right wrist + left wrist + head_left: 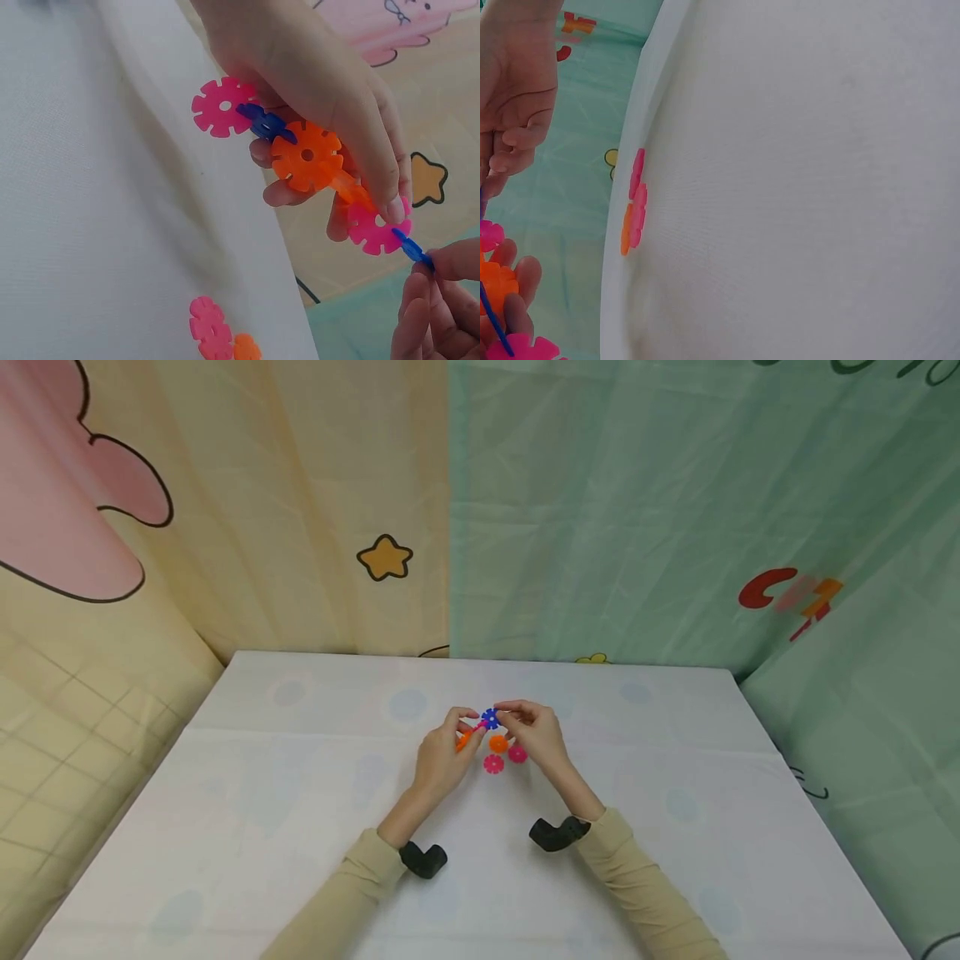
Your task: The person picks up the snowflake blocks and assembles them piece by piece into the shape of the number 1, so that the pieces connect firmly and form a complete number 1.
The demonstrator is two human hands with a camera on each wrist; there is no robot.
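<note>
My left hand [439,762] grips a chain of slotted flower-shaped plastic discs. In the right wrist view the chain runs from a pink disc [210,109] through a blue disc [266,126] and an orange disc [289,163] to another pink disc [364,229] under the left thumb. Between thumb and fingers, my right hand [542,739] pinches a blue disc [411,247], seen nearly edge-on, whose edge meets that last pink disc. How deep their slots engage cannot be seen. Both hands are raised over the table, close together.
Loose discs lie on the white table [300,827] just below the hands: an orange disc [498,744], a pink disc [493,764] and a second pink disc [517,753]. Patterned curtains [600,527] hang behind the table's far edge. Black wrist mounts sit at both cuffs.
</note>
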